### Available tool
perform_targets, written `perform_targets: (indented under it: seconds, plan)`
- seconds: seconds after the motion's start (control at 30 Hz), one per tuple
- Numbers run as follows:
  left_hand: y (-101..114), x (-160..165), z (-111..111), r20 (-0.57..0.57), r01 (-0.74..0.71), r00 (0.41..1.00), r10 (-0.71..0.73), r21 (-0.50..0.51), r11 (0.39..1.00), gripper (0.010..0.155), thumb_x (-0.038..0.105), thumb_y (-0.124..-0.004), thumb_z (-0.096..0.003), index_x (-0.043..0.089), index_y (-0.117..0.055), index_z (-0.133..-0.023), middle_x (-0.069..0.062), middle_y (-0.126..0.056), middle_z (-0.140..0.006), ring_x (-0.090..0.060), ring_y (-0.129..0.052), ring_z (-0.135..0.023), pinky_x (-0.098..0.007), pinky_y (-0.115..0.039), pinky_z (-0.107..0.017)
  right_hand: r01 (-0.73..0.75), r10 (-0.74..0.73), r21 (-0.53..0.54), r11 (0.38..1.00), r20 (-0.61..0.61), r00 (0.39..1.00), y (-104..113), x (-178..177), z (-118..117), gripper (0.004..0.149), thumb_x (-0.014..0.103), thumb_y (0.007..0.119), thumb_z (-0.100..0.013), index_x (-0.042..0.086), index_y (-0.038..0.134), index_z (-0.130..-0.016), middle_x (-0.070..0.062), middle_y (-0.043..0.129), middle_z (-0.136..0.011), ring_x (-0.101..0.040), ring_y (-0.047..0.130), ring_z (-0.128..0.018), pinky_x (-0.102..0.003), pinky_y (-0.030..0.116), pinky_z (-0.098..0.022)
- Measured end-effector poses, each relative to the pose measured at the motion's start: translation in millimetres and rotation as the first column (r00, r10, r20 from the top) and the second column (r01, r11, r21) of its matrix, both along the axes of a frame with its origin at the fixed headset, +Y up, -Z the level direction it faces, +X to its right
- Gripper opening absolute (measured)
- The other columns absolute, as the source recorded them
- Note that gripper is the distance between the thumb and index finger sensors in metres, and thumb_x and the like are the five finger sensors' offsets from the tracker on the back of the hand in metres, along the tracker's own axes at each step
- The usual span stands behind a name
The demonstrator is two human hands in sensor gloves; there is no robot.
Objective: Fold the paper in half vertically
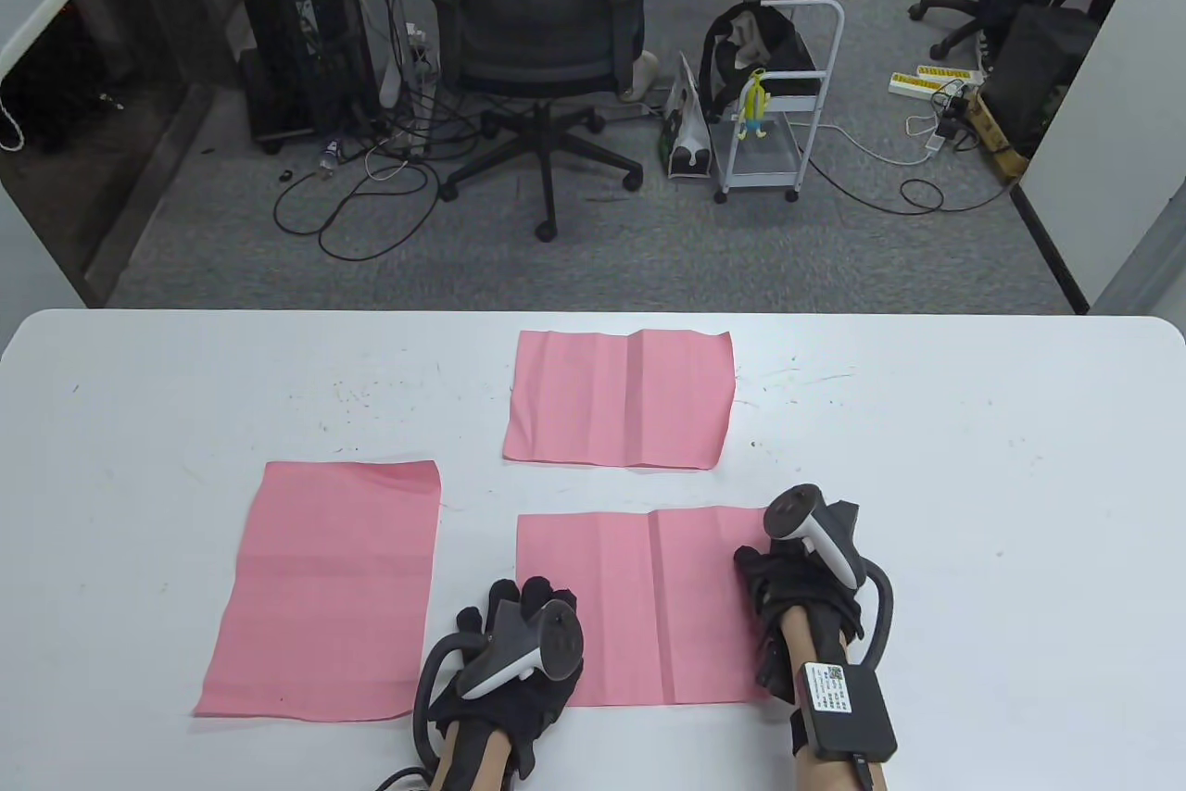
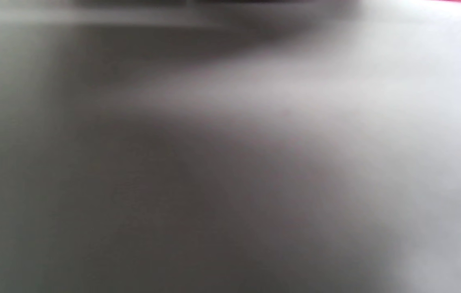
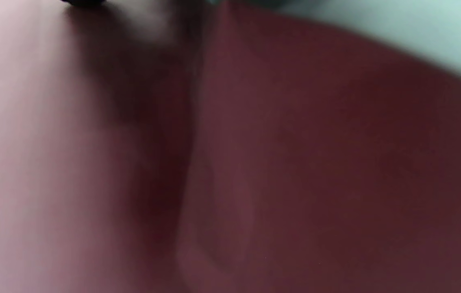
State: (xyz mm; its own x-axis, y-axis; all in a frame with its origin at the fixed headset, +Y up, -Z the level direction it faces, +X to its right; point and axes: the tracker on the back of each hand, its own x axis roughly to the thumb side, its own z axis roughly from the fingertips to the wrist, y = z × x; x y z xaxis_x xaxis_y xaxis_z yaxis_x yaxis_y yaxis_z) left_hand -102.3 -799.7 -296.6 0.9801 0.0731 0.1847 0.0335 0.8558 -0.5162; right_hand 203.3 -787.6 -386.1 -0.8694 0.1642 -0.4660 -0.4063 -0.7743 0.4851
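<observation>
A pink paper sheet (image 1: 649, 606) lies flat on the white table (image 1: 973, 476) near the front, with a vertical crease down its middle. My left hand (image 1: 519, 634) rests at the sheet's lower left corner, fingers laid forward. My right hand (image 1: 788, 587) rests on the sheet's right edge. The right wrist view is filled with blurred pink paper (image 3: 295, 162) and its crease. The left wrist view shows only blurred grey table (image 2: 255, 142). Neither view shows whether the fingers pinch the paper.
A second pink sheet (image 1: 324, 587) lies to the left, upright. A third creased pink sheet (image 1: 621, 397) lies farther back at the middle. Beyond the table's far edge are an office chair (image 1: 542, 22) and a white cart (image 1: 778, 106).
</observation>
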Motion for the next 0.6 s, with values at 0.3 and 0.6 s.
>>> perform_targets:
  seconds: [0.3, 0.6]
  plan:
    - [-0.6, 0.3, 0.0, 0.0, 0.0, 1.0, 0.0, -0.002, 1.0, 0.073, 0.056, -0.043, -0.0596, 0.029, -0.01, -0.119, -0.006, -0.003, -0.126, -0.045, -0.008, -0.116, -0.073, -0.021, -0.08, -0.019, 0.019, 0.034, 0.999, 0.008, 1.0, 0.5, 1.0, -1.3, 0.078, 0.055, 0.072, -0.043, 0.033, 0.029, -0.104, -0.008, 0.017, -0.115, -0.043, 0.019, -0.106, -0.064, 0.03, -0.075]
    - [-0.6, 0.7, 0.0, 0.002, 0.005, 1.0, -0.005, 0.0, 1.0, 0.073, 0.056, -0.043, -0.0597, 0.028, -0.01, -0.119, -0.007, -0.004, -0.126, -0.046, -0.008, -0.116, -0.073, -0.022, -0.08, 0.18, -0.183, 0.092, 0.979, 0.025, 0.983, -1.5, 11.0, 2.0, 0.051, 0.055, 0.066, -0.045, 0.03, 0.058, -0.09, -0.005, 0.021, -0.115, -0.043, 0.015, -0.105, -0.065, 0.022, -0.072]
